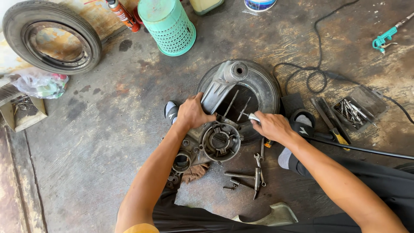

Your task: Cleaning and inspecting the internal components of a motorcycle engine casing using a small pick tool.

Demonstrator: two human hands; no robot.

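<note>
A grey metal engine casing (pixel 215 140) lies on a black tyre (pixel 265 88) on the concrete floor in front of me. My left hand (pixel 192 113) grips the casing's upper left edge, beside its long grey arm (pixel 220 84). My right hand (pixel 271 126) is closed around a small metal tool (pixel 253 117) whose tip points into the casing's open middle, where two thin studs (pixel 237 105) stick up. A round finned part (pixel 221 141) sits just below my hands.
Wrenches and sockets (pixel 254 174) lie on the floor near my knees. A tray of bits (pixel 353 111) and a black cable (pixel 319 64) are to the right. A green basket (pixel 169 26), a spray can (pixel 124 15) and a spare tyre (pixel 51 36) stand at the far left.
</note>
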